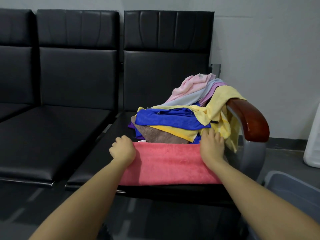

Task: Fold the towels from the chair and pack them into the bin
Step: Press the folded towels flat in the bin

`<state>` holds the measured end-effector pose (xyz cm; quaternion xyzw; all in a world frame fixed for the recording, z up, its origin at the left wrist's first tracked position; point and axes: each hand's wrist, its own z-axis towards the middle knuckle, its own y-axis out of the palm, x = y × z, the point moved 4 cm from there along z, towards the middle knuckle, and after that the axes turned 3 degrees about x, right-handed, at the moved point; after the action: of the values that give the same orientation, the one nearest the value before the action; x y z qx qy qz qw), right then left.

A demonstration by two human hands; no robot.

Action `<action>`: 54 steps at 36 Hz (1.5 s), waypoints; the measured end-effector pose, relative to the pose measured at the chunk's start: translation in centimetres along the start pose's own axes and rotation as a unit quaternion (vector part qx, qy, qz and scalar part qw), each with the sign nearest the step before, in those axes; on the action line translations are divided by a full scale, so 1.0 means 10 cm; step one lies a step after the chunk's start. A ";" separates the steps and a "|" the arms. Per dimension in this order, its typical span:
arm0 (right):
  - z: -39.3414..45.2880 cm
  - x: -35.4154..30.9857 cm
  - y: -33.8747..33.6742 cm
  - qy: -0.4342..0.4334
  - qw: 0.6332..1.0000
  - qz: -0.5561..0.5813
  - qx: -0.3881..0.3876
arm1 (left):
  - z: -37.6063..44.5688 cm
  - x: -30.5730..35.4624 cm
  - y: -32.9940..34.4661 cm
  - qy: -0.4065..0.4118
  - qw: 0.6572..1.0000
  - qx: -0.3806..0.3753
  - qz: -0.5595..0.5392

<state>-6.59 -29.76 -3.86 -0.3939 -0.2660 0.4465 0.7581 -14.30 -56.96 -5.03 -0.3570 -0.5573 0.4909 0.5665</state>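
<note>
A coral-pink terry towel [170, 164] lies spread flat across the front edge of the black padded chair seat [110, 141], already doubled into a long band by the look of it. Just behind the towel, heaped toward the reddish-brown wooden armrest [249, 118], sits the pile of unfolded towels [183, 118]: blue, yellow, brown, pale pink and lilac, all tangled and draped.

The left hand [123, 149] is curled at the pink towel's left end, its fingers bent over the far corner as if pinching it, though the grip itself is hidden under the knuckles. The right hand [212, 146] lies on the right end with fingers fairly straight, pressing the cloth down, the fingertips reaching the edge of the pile.

The towel looks soft, light and floppy, with a nap that should cling to itself rather than slide. I'd judge it best taken by the two end corners and brought over together, since a hold in the middle would let it sag and lose the crease.

The translucent grey plastic bin [294, 189] waits on the floor beside the armrest, low and to the right.
</note>
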 end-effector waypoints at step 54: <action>-0.49 -0.86 0.10 -0.323 0.888 0.139 -0.298 | -0.30 -0.07 -0.28 0.135 0.988 0.063 -0.047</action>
<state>-7.29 -38.82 -7.86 -0.4684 -0.5589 0.5497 0.4076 -10.80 -57.94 -2.93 -0.3568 -0.4595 0.4452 0.6807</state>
